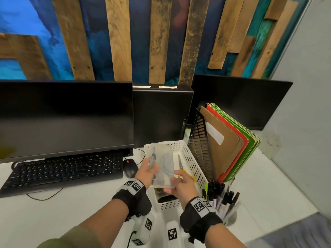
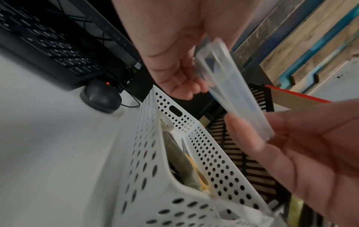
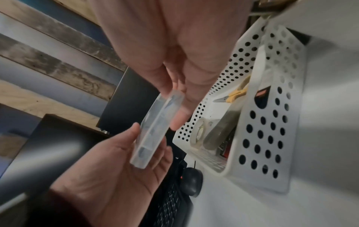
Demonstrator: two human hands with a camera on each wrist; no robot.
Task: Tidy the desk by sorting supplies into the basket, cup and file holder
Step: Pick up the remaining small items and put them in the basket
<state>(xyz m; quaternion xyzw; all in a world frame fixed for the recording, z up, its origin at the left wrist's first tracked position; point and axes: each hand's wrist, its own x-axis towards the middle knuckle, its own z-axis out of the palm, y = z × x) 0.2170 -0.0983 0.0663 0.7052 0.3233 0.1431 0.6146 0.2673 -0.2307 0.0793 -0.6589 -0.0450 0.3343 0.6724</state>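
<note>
Hands, left hand (image 1: 146, 173) and right hand (image 1: 182, 183), pinch clear case (image 1: 163, 165) (over basket (image 1: 194, 164)).

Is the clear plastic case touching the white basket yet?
Apart. The left wrist view shows the clear case, held by both hands, up in the air with open space above the basket.

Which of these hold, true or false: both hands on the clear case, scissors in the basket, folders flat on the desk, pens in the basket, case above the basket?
1. Both the left hand and the right hand hold the clear plastic case. True.
2. Yellow-handled scissors lie in the white basket. True.
3. The folders lie flat on the desk. False: they stand in the black file holder.
4. The pens are in the basket. False: they stand in the cup beside it.
5. The case is above the basket. True.
</note>
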